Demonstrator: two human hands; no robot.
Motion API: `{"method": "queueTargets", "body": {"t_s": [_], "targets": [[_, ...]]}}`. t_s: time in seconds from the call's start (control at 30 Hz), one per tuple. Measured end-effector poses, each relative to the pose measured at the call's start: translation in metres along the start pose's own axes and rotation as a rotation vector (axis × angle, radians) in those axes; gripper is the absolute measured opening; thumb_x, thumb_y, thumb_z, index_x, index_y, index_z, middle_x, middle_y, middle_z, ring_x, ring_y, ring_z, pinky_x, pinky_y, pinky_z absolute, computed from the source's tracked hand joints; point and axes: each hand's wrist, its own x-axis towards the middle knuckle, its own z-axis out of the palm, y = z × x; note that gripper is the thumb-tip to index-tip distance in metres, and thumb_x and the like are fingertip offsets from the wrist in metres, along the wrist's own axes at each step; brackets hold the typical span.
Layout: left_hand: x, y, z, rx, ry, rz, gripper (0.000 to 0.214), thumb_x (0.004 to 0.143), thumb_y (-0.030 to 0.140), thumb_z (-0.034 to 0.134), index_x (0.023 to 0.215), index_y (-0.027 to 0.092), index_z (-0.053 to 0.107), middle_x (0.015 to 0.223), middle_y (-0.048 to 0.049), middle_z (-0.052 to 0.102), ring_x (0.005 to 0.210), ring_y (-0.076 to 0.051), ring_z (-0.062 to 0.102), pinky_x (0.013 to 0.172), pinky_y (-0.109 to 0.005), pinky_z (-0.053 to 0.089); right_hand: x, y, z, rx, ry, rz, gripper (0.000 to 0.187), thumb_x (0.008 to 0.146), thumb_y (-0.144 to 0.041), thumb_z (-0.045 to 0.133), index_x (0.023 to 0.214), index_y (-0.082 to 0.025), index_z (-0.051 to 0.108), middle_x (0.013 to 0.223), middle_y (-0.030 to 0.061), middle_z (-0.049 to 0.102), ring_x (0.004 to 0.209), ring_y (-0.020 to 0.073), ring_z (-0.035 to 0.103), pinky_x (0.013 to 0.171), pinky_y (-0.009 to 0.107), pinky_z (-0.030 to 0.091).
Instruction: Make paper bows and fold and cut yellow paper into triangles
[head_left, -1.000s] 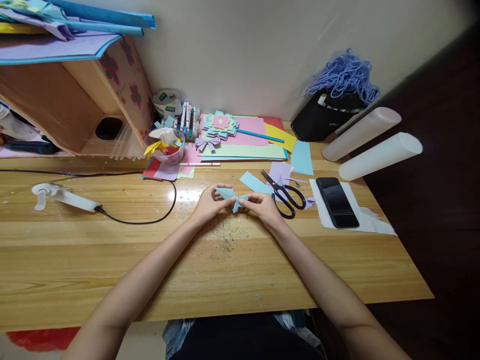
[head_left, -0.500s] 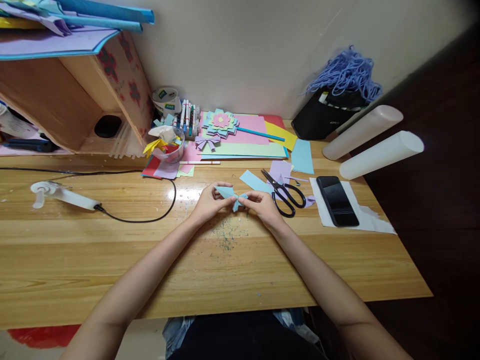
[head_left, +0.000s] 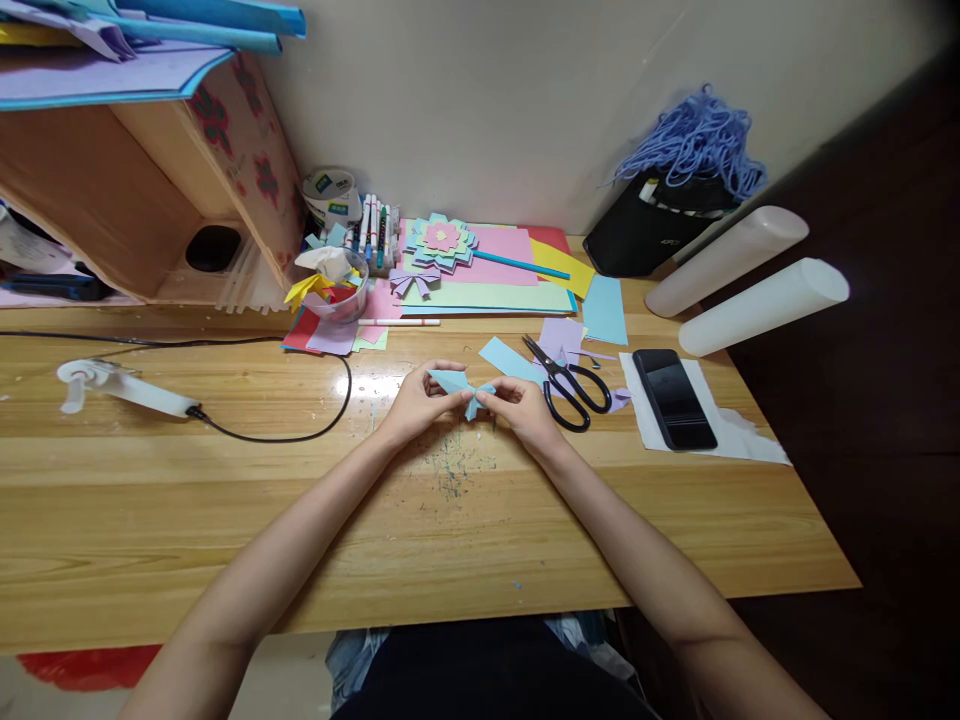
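Between my two hands, just above the middle of the table, is a light blue folded paper bow point(head_left: 451, 381). My left hand point(head_left: 418, 404) pinches it between thumb and fingers near its centre. From the other side my right hand point(head_left: 523, 408) pinches its right part, thumb close to the left thumb. Black-handled scissors point(head_left: 564, 382) lie with blades parted right beside my right hand, on light blue and purple paper pieces point(head_left: 507, 360). Behind, a purple paper bow point(head_left: 415, 284) lies near a layered paper flower point(head_left: 441, 243) on a blue stem.
A glue gun point(head_left: 135, 389) with a black cord lies at the left. A phone point(head_left: 674, 399) rests on white tissue at the right, near two white rolls point(head_left: 765, 305). Along the wall stand a tub of paper scraps point(head_left: 343, 292), markers point(head_left: 375, 235) and a black bag point(head_left: 645, 235) with blue yarn.
The view has tilted very slightly. Both hands keep their pinch on the light blue paper bow, with barely any movement.
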Motion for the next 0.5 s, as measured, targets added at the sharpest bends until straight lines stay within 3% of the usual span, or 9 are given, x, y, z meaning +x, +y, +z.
{"method": "queueTargets", "body": {"t_s": [0.17, 0.37, 0.5], "targets": [[0.0001, 0.0013, -0.0002, -0.046, 0.0, -0.013, 0.048, 0.059, 0.03, 0.076, 0.099, 0.014, 0.056, 0.077, -0.0017, 0.064, 0.071, -0.012, 0.059, 0.071, -0.025, 0.048, 0.0002, 0.0004, 0.0056, -0.036, 0.081, -0.027, 0.029, 0.064, -0.043, 0.07, 0.065, -0.017, 0.059, 0.057, -0.0011, 0.058, 0.052, 0.0118, 0.053, 0.054, 0.025, 0.044], [0.0002, 0.0011, 0.0, -0.066, -0.01, -0.009, 0.047, 0.061, 0.032, 0.075, 0.1, 0.013, 0.055, 0.076, -0.0009, 0.061, 0.07, -0.012, 0.058, 0.069, -0.026, 0.048, 0.0011, 0.0026, -0.0001, 0.018, -0.035, -0.026, 0.026, 0.067, -0.04, 0.07, 0.074, -0.016, 0.063, 0.068, 0.0013, 0.064, 0.062, 0.0131, 0.059, 0.061, 0.025, 0.047], [0.0008, 0.0012, -0.0012, -0.031, 0.0, -0.003, 0.045, 0.061, 0.032, 0.075, 0.096, 0.013, 0.056, 0.076, -0.0008, 0.061, 0.069, -0.011, 0.057, 0.067, -0.024, 0.046, 0.0019, 0.0057, -0.0017, 0.034, -0.016, -0.041, 0.026, 0.067, -0.039, 0.071, 0.076, -0.016, 0.065, 0.074, 0.0024, 0.067, 0.066, 0.014, 0.061, 0.065, 0.026, 0.049]]}}
